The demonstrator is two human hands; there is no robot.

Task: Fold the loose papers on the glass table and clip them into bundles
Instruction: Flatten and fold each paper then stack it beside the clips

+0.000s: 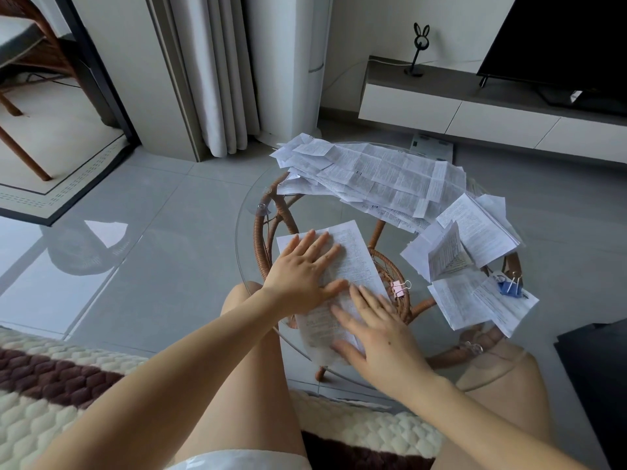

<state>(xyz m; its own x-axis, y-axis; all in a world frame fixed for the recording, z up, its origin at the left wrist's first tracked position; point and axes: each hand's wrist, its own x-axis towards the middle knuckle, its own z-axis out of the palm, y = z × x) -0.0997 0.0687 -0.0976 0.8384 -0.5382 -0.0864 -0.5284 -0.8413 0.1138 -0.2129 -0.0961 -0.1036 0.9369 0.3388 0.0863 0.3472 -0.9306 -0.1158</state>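
1. The left hand (305,269) lies flat on a folded sheet of paper (356,252) at the near side of the round glass counter (247,198). Its fingers (320,244) are straight and spread, pressing down and grasping nothing.
2. The right hand (383,337) presses the same sheet closer to the person. Its fingers are stretched out flat, released, with the thumb near the sheet's near end.
3. A pink binder clip (401,288) lies on the glass just right of the sheet.
4. A heap of loose printed papers (373,174) covers the far side of the counter.
5. On the right lie folded papers (475,239), some standing half open.
6. Nearer on that side, a folded bundle (475,307) has a blue binder clip (510,288) at its far edge.
7. A rattan base (271,232) shows through the glass.
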